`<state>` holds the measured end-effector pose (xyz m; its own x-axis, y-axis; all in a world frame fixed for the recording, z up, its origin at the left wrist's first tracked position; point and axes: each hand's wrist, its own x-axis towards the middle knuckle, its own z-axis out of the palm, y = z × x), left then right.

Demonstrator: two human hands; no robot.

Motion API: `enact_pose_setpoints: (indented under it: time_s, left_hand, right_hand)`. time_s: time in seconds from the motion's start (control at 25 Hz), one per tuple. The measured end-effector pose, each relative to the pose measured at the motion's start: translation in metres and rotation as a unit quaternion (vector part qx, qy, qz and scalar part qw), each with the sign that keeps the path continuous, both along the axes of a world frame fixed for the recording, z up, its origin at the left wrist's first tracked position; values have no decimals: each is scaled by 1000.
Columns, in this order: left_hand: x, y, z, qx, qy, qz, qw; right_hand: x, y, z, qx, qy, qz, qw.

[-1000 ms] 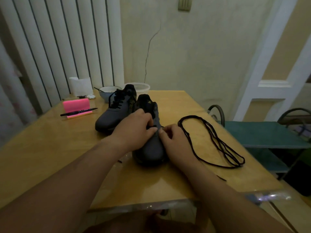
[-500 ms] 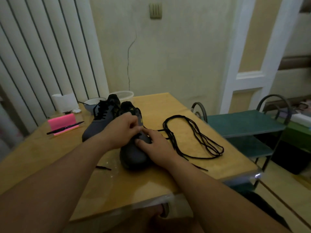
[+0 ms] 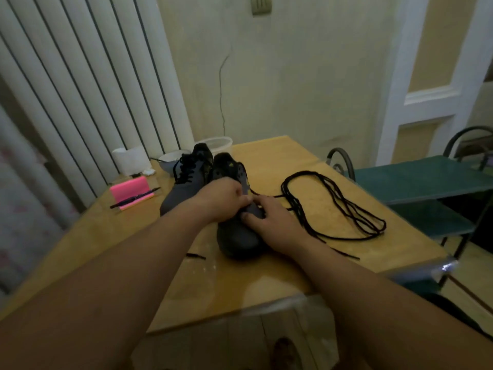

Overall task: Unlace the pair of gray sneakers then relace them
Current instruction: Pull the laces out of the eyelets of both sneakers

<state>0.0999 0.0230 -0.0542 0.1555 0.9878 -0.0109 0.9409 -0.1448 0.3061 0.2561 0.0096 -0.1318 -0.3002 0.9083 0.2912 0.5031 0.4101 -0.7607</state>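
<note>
The near sneaker (image 3: 237,241), dark gray with its eyelets bare, stands toe toward us on a wooden table (image 3: 266,284). Both hands are on it. The left hand (image 3: 221,201) has its fingers curled tightly at the eyelet edge; we cannot tell whether they pinch a lace end or only the upper. The right hand (image 3: 272,220) grips the shoe's right side, thumb pressed on the top and fingers curved over, probably to steady it for threading. A black strand runs from between the hands to the loose lace (image 3: 333,206), which lies coiled just right of the near sneaker, within reach and likely feeding the relacing. A short lace tip (image 3: 196,256) lies just left of the near sneaker's toe. The far sneaker (image 3: 184,188), laced in black, touches the near sneaker's left side. Farther left of the near sneaker lie a pink notepad (image 3: 129,190) and a pen (image 3: 134,201); behind the near sneaker are a bowl (image 3: 170,157) and a clear tub (image 3: 218,144). A second ago both hands' fingertips met over the near sneaker's middle; the right hand has since slid to its side, while the left hand stays put.
</note>
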Motion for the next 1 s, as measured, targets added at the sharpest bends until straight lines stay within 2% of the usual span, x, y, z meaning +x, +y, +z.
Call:
enact_pose_setpoints:
  time_s: [0.04,0.12,0.16,0.2,0.24,0.28,0.32,0.4,0.44,0.48,0.52,0.6,0.64,0.68,0.76,0.8,0.88,1.0]
  left_hand:
    - [2,-2,-1,2,-81,-17,997]
    - [-5,-16,-3,-7,-309,-27,951]
    - [-11,-22,-2,-20,-392,-25,920]
    - [-16,-27,1,-42,-424,-15,904]
    - [-20,-29,3,-64,-414,9,908]
    - [-22,-27,4,-87,-362,41,927]
    - [-21,-22,5,-98,-272,66,955]
    - [-8,-20,10,-64,-112,67,989]
    - [0,-23,6,-30,-87,47,995]
    - [6,-27,3,0,-108,29,994]
    - [8,-33,1,14,-176,28,984]
    - [5,-52,3,20,-339,38,940]
    - [1,-58,6,8,-381,34,924]
    - [-5,-58,12,-5,-350,25,936]
    - [-10,-55,17,-15,-137,22,990]
    - [-9,-50,15,-3,-59,48,997]
    - [1,-38,10,58,23,93,994]
    - [19,-13,-2,101,146,67,982]
  right_hand:
    - [0,1,-1,0,0,0,1000]
    - [-1,3,-4,9,4,0,1000]
    - [-1,4,-5,13,3,-1,1000]
    - [-1,4,-5,11,-3,-3,1000]
    - [-2,5,-7,13,-10,-8,1000]
    - [-2,6,-9,17,-16,-12,1000]
    - [-2,8,-10,18,-17,-14,1000]
    - [-2,7,-11,18,-20,-11,1000]
    - [-2,5,-11,21,-20,-11,1000]
    - [-2,3,-10,22,-18,-13,1000]
    - [-2,2,-8,21,-15,-9,1000]
    - [-2,1,-4,17,-17,-4,1000]
    - [-2,1,-3,11,-23,-8,1000]
    - [-2,0,-1,5,-27,-15,1000]
    - [-3,-2,0,-1,-19,-16,1000]
    - [-2,-4,-1,1,-10,-14,1000]
    - [-2,-3,-2,11,5,-18,1000]
    - [-3,4,-8,2,21,-26,999]
